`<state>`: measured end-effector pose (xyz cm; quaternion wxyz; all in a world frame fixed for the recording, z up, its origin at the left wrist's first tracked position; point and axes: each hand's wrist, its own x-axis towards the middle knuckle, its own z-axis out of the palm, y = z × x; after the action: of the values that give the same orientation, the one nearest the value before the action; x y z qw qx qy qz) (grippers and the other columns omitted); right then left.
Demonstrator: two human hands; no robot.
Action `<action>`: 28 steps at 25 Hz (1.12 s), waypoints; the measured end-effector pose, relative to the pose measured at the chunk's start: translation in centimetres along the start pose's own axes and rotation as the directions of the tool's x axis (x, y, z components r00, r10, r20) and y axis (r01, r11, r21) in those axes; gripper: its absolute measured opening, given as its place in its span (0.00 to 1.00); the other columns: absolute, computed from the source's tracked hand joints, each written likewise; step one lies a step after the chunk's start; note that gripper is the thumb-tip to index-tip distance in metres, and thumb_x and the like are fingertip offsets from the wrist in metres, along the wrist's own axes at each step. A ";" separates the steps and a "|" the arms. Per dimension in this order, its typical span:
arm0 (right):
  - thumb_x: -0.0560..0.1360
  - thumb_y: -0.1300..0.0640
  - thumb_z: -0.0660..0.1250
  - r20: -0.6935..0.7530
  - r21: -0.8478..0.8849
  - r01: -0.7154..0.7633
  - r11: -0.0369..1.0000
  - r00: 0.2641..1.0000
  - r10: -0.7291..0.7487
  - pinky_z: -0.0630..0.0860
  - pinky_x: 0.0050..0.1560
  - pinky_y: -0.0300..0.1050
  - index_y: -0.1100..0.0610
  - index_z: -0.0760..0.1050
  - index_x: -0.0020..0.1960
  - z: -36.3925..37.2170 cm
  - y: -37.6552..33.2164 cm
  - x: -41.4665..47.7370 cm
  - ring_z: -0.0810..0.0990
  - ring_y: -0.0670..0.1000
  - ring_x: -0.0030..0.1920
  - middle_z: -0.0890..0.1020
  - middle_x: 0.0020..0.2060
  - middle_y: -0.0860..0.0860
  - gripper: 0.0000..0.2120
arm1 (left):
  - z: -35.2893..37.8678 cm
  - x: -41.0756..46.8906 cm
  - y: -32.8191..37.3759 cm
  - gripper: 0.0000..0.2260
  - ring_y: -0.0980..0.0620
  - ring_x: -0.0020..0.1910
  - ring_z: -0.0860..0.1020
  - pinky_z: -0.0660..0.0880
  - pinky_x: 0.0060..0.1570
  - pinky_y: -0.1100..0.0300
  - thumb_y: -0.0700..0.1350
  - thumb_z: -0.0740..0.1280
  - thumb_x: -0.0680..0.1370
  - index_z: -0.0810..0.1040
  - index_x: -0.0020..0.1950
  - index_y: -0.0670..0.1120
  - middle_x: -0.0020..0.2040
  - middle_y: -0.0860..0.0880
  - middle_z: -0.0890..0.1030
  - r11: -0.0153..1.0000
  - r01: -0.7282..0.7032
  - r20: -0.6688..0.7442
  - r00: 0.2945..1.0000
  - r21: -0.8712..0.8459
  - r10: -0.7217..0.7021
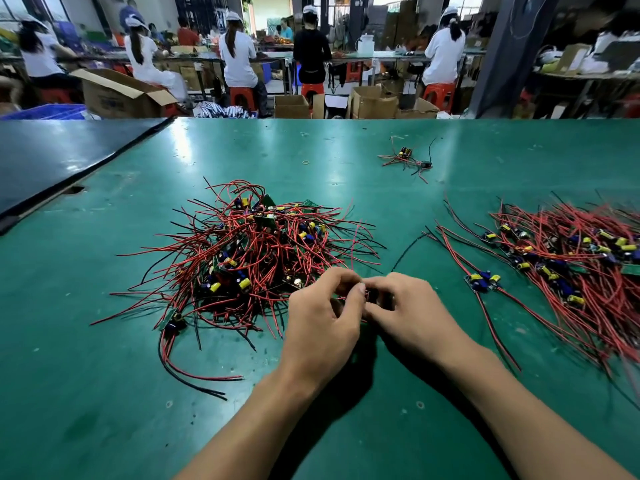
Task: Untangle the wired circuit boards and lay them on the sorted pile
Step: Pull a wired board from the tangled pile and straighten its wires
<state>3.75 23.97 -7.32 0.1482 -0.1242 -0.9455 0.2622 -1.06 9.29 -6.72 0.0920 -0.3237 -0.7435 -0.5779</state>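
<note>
The left hand (pixel 322 313) and the right hand (pixel 408 306) meet at the near right edge of the tangled heap (pixel 256 251). The fingers of both hands are curled in, and the fingertips pinch one small thing between them. Most of it is hidden by the fingers. I think it is a wired board (pixel 367 295), because a dark bit and some red wire peek out there. A thin black wire (pixel 407 251) runs up and away from the hands, on the right side of the heap.

The step now looks like pulling this one board free. The red wires (pixel 277 306) at the heap's near edge lie right by the left hand, so some may be hooked on it. It is best to pull slowly and watch which wires in the heap move. If a wire tugs back, stop and lift it off with a finger. Do not yank, since the thin wires could snap off the board or drag more boards along. Hold the board by its edges, not by the little parts that stick up from it.

The sorted pile (pixel 571 258) lies to the right of the heap, well apart from it, on the green surface (pixel 104 358). There the wires lie mostly the same way. So when the board is free, smooth its wires straight and lay it down in line with the others.
</note>
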 end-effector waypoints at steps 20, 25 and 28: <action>0.75 0.55 0.70 0.418 0.830 -0.462 -0.311 0.886 -0.200 0.56 0.23 0.35 0.57 0.82 0.50 -4.5 -1.1 -0.1 0.55 0.44 0.23 0.63 0.23 0.45 0.07 | -0.2 0.7 0.3 0.07 0.46 0.30 0.81 0.80 0.33 0.51 0.43 0.65 0.81 0.79 0.46 0.42 0.38 0.45 0.82 0.871 0.377 0.189 0.924 -0.316 -0.332; 0.81 0.62 0.64 0.526 0.653 -0.661 -0.370 0.747 -0.406 0.56 0.23 0.37 0.66 0.77 0.54 -4.4 -1.1 -0.7 0.60 0.46 0.20 0.65 0.22 0.47 0.07 | -0.7 1.9 1.1 0.08 0.48 0.30 0.81 0.79 0.32 0.58 0.41 0.64 0.75 0.77 0.53 0.40 0.38 0.43 0.82 0.366 0.663 0.487 0.738 -0.654 -0.467; 0.83 0.63 0.58 0.523 0.602 -0.702 -0.380 0.707 -0.477 0.52 0.23 0.36 0.66 0.75 0.57 -4.4 -0.8 -0.9 0.57 0.44 0.19 0.67 0.23 0.49 0.09 | -1.9 2.2 1.2 0.09 0.48 0.33 0.81 0.80 0.35 0.58 0.45 0.66 0.72 0.83 0.47 0.43 0.39 0.45 0.82 0.164 0.739 0.660 0.663 -0.654 -0.354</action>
<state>6.01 25.04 -3.49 -0.2097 0.0380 -0.2240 0.9510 -2.48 8.48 -4.02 -0.4512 -0.1193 -0.3802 -0.7985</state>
